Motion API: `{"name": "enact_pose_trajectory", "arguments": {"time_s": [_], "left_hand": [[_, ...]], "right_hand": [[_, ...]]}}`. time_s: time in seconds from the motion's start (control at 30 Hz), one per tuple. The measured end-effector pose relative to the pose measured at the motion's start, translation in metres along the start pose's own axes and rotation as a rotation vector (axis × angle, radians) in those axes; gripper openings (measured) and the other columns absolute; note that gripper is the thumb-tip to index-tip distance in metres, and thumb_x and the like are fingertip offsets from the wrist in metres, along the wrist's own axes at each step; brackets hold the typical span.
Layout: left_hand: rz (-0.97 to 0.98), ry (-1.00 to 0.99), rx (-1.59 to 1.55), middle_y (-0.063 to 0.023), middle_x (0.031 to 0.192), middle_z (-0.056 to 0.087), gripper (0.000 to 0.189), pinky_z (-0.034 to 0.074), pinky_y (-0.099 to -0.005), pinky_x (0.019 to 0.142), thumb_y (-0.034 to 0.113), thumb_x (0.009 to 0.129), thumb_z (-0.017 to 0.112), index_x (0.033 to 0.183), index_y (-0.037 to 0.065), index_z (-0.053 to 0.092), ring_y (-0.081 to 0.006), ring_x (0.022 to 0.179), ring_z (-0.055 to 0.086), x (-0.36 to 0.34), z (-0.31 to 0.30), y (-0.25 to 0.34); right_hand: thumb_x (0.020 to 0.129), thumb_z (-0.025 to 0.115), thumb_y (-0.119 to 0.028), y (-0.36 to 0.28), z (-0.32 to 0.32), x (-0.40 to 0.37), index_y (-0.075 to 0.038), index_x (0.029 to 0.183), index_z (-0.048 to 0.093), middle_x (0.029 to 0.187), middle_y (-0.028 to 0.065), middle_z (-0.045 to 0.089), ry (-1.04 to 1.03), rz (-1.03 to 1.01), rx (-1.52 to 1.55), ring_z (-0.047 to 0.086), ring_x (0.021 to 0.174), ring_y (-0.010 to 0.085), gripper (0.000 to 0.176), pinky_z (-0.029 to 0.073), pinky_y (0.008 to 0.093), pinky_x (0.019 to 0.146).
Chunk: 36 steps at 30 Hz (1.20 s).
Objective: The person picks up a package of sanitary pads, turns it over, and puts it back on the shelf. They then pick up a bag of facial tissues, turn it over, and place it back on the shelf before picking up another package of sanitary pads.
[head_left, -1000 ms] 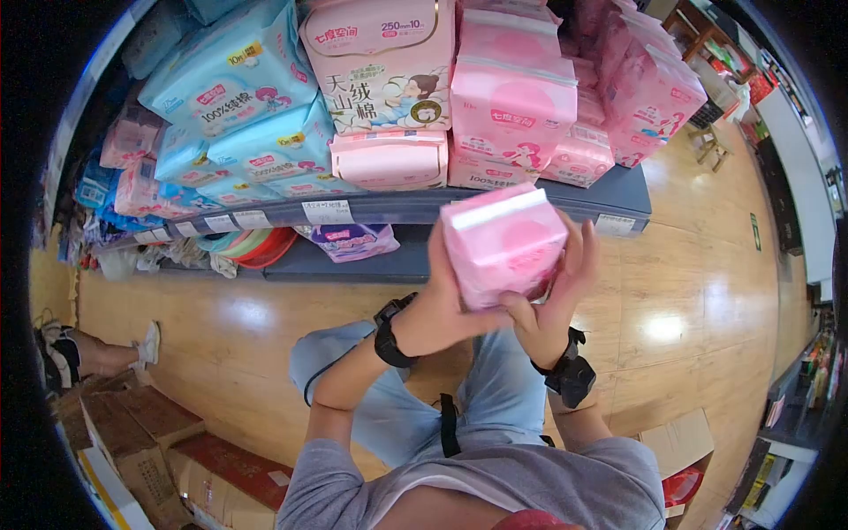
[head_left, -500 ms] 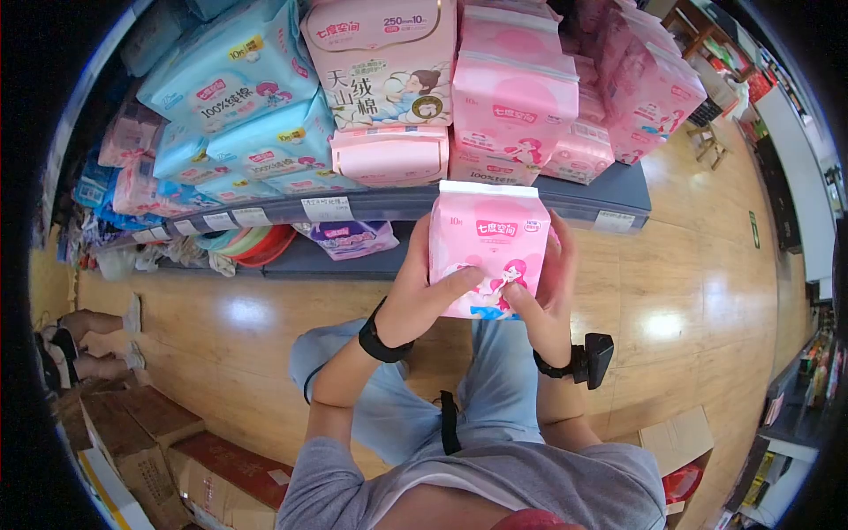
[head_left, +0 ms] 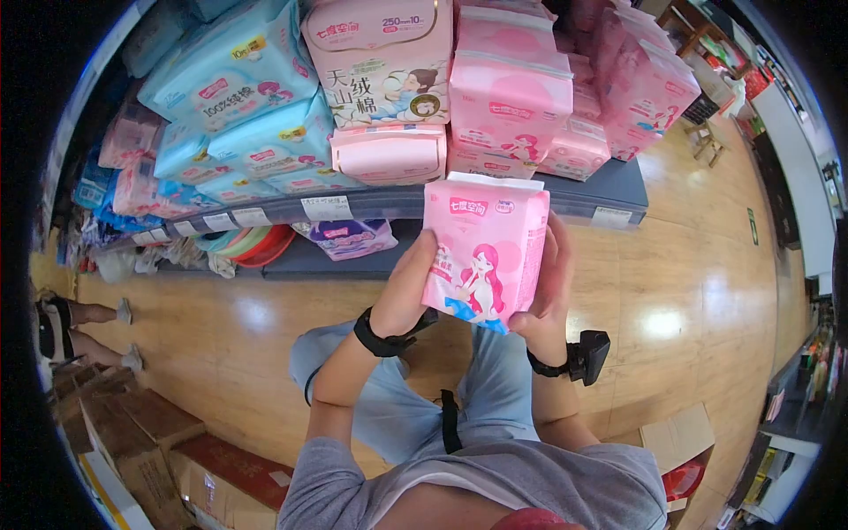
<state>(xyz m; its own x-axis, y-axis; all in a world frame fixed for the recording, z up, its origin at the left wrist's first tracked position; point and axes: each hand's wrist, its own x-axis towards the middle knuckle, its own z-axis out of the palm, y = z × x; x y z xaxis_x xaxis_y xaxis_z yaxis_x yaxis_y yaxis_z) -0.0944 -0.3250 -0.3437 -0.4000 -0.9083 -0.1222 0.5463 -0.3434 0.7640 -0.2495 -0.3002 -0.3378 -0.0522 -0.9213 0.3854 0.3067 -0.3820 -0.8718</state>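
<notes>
Between my two hands is a pink pack of sanitary pads (head_left: 486, 247) with a white top seal and a long-haired cartoon figure on its front. It is held upright, slightly turned, in front of the shelf. My left hand (head_left: 406, 278) grips its left side, the fingers partly hidden behind it. Around the right side and lower corner, my right hand (head_left: 549, 296) is closed, thumb near the bottom edge. Just beyond, similar pink packs (head_left: 511, 106) stand stacked on the shelf, beside a larger pale pink pack (head_left: 380, 66) with a floral picture.
Blue packs (head_left: 234, 75) fill the shelf's left part above the grey shelf edge (head_left: 579, 205) with price tags. A purple pack (head_left: 349, 240) lies on the lower level. Cardboard boxes (head_left: 146, 442) stand at lower left, another box (head_left: 680, 442) at lower right. A person's legs (head_left: 97, 331) show at left.
The pack has turned so that its right side shows. My left thumb has moved off the front to the left edge, and my right thumb has shifted down to the lower corner.
</notes>
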Motion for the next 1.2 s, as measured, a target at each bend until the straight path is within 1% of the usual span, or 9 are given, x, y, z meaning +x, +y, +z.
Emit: {"name": "enact_pose_trajectory", "arguments": {"time_s": [0.13,0.27,0.33,0.37,0.47,0.57,0.77,1.03,1.2], "left_hand": [[0.034,0.099,0.018,-0.0050,0.105,0.052,0.044,0.042,-0.0241,0.080,0.037,0.092,0.028,0.114,0.002,0.041,-0.0090,0.092,0.052,0.002,0.006,0.005],[0.098,0.114,0.228,-0.0067,0.110,0.048,0.047,0.037,-0.0251,0.086,0.038,0.092,0.028,0.121,0.001,0.034,-0.0109,0.099,0.047,0.004,-0.002,0.001],[0.252,0.086,0.255,-0.0094,0.119,0.037,0.058,0.030,-0.0282,0.093,0.035,0.088,0.043,0.129,0.001,0.020,-0.0149,0.110,0.037,0.001,0.003,0.001],[0.252,0.085,0.255,-0.0094,0.119,0.037,0.058,0.030,-0.0282,0.093,0.035,0.088,0.043,0.129,0.001,0.020,-0.0149,0.110,0.037,-0.002,0.006,0.003],[0.241,-0.014,0.435,-0.0118,0.128,0.021,0.092,0.024,-0.0330,0.098,0.021,0.066,0.068,0.131,0.001,0.006,-0.0199,0.119,0.024,-0.007,0.011,0.010],[0.269,-0.068,0.698,-0.0111,0.128,0.021,0.090,0.022,-0.0331,0.099,0.020,0.066,0.066,0.132,0.001,0.008,-0.0213,0.120,0.024,-0.008,-0.002,0.012],[0.164,-0.061,0.311,-0.0124,0.131,0.023,0.084,0.020,-0.0323,0.100,0.023,0.071,0.062,0.133,0.000,0.010,-0.0209,0.123,0.024,-0.011,0.011,0.021],[0.184,-0.065,0.315,-0.0131,0.132,0.025,0.083,0.021,-0.0324,0.100,0.020,0.072,0.061,0.133,0.001,0.009,-0.0200,0.123,0.026,-0.010,0.016,0.021],[0.187,-0.111,0.476,-0.0131,0.132,0.026,0.088,0.024,-0.0326,0.099,0.015,0.069,0.065,0.134,0.002,0.007,-0.0201,0.121,0.028,-0.011,0.014,0.022]], "right_hand": [[0.052,0.079,-0.024,-0.007,0.005,0.002,-0.004,0.129,0.012,0.124,0.0138,0.031,-0.005,0.022,-0.031,0.032,0.117,0.0242,0.104,0.026,0.0380,0.097],[0.054,0.078,-0.016,-0.012,0.014,-0.001,-0.003,0.128,0.015,0.123,0.0131,0.032,0.035,0.030,-0.114,0.035,0.114,0.0229,0.098,0.030,0.0365,0.094],[0.057,0.075,-0.010,-0.012,0.016,0.002,-0.002,0.126,0.020,0.122,0.0124,0.032,0.022,0.035,-0.238,0.037,0.111,0.0215,0.089,0.034,0.0350,0.091],[0.057,0.075,-0.010,-0.012,0.017,0.002,-0.002,0.126,0.020,0.122,0.0124,0.032,0.024,0.035,-0.238,0.037,0.111,0.0215,0.089,0.034,0.0350,0.091],[0.059,0.074,-0.010,-0.013,0.017,0.001,-0.002,0.125,0.024,0.120,0.0117,0.033,0.026,0.047,-0.227,0.038,0.110,0.0208,0.083,0.035,0.0341,0.089],[0.060,0.072,-0.008,-0.014,0.011,-0.004,-0.002,0.125,0.025,0.122,0.0123,0.033,-0.044,0.001,-0.398,0.038,0.110,0.0209,0.081,0.035,0.0337,0.089],[0.064,0.068,-0.011,-0.014,0.015,-0.003,-0.002,0.129,0.016,0.126,0.0156,0.031,0.000,0.059,-0.135,0.035,0.114,0.0242,0.084,0.031,0.0365,0.093],[0.065,0.069,-0.021,-0.015,0.018,0.003,-0.005,0.130,0.014,0.121,0.0161,0.036,0.035,0.299,0.075,0.039,0.111,0.0247,0.087,0.032,0.0364,0.092],[0.066,0.069,-0.020,-0.008,0.012,0.004,-0.006,0.131,0.016,0.115,0.0148,0.040,0.028,0.201,-0.015,0.042,0.108,0.0237,0.085,0.034,0.0351,0.090]]}}
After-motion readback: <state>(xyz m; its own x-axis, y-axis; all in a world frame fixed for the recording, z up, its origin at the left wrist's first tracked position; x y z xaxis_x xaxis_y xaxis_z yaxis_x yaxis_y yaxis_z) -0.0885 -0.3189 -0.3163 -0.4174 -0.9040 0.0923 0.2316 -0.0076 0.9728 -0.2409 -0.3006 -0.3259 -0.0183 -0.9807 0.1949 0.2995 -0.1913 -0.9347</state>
